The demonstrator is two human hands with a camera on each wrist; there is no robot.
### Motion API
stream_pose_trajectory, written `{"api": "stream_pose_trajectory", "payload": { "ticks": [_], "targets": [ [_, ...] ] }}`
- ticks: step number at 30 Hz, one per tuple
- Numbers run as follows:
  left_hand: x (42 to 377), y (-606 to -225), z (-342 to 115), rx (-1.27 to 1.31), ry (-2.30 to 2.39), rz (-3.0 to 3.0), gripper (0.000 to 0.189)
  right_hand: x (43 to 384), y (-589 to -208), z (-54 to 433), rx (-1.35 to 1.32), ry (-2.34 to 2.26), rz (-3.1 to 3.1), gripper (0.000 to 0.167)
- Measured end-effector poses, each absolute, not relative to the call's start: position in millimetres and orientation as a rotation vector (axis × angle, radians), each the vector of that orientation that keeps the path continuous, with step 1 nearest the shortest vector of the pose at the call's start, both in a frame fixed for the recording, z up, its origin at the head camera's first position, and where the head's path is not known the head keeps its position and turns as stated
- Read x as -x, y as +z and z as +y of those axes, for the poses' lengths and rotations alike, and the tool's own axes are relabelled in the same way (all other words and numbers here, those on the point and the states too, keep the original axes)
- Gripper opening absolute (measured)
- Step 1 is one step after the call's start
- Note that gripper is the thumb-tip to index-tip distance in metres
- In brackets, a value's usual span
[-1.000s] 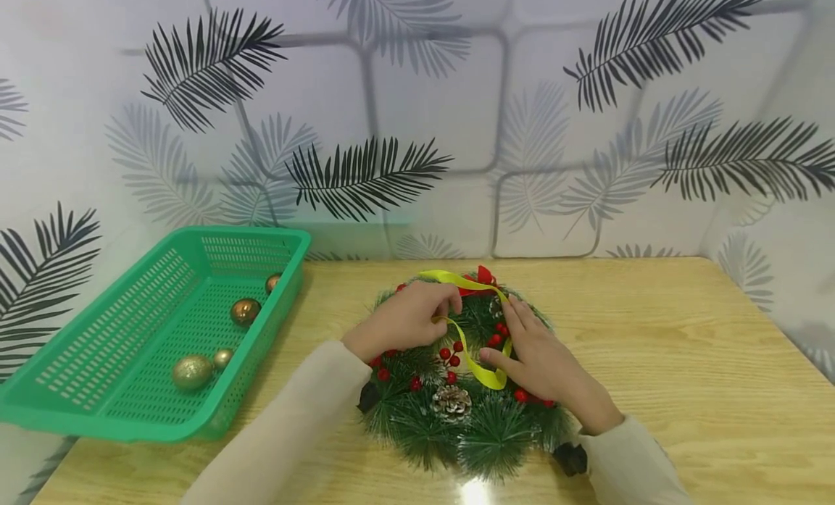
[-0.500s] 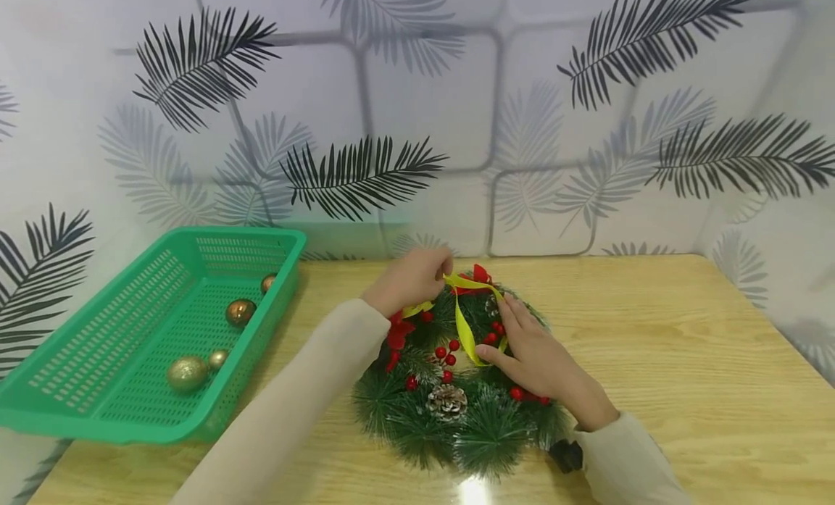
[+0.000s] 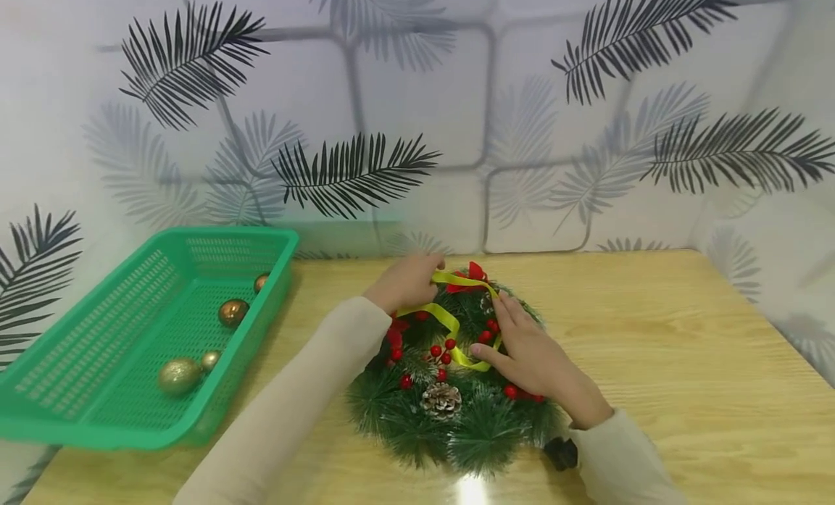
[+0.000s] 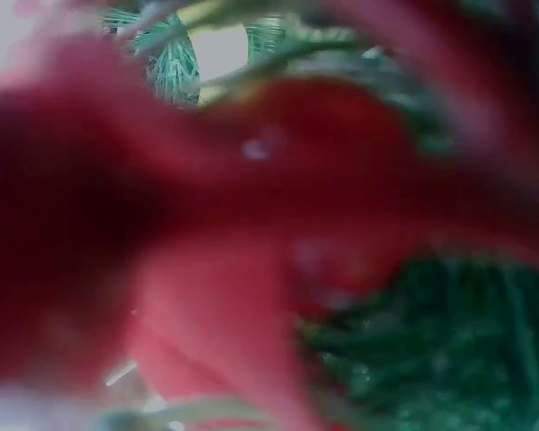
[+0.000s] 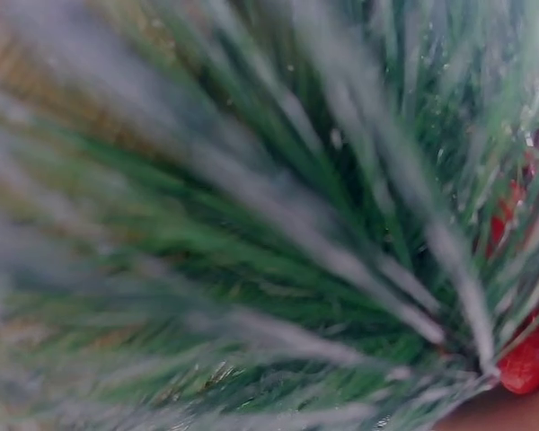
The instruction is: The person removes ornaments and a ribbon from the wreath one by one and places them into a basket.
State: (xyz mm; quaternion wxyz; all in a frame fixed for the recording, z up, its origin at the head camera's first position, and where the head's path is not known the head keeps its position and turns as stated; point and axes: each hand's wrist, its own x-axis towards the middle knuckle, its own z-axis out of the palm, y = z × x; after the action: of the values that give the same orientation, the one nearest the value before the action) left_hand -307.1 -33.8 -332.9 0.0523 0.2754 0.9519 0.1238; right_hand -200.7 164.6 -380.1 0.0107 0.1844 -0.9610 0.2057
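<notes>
A green wreath with red berries, a pinecone and a red bow lies on the table. At its back left, my left hand grips a yellow ribbon with curled fingers. The ribbon runs across the wreath's back and loops through its middle. My right hand rests on the wreath's right side, fingers straight, fingertips at the ribbon. Blurred red petals fill much of the left wrist view. Green needles and a red berry show in the right wrist view.
A green plastic basket stands at the left, with several gold and brown balls, among them a large gold ball and a brown ball. The wooden table meets a leaf-patterned backdrop behind.
My left hand has moved back from the wreath's middle to its back left edge, drawing the yellow ribbon with it, then slightly left. The right hand stays on the wreath.
</notes>
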Motion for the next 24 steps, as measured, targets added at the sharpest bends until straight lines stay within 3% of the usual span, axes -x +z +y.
{"api": "stream_pose_trajectory", "payload": {
  "ticks": [10, 19, 21, 24],
  "targets": [
    [305.0, -334.1, -39.0, -0.927, 0.364, 2.880, 0.012, 201.3, -381.6, 164.1, -0.590, 0.653, -2.995, 0.086],
    [294.5, -332.3, -39.7, -0.926, 0.095, 2.833, 0.061, 203.4, -384.0, 163.9, -0.596, 0.647, -3.001, 0.088],
    [292.2, -333.0, -39.2, -0.923, 0.036, 2.832, 0.063, 203.7, -383.8, 164.3, -0.596, 0.644, -2.999, 0.088],
    [289.9, -335.7, -37.9, -0.955, -0.043, 2.861, 0.052, 203.2, -383.5, 164.8, -0.591, 0.637, -3.000, 0.088]
  ]
}}
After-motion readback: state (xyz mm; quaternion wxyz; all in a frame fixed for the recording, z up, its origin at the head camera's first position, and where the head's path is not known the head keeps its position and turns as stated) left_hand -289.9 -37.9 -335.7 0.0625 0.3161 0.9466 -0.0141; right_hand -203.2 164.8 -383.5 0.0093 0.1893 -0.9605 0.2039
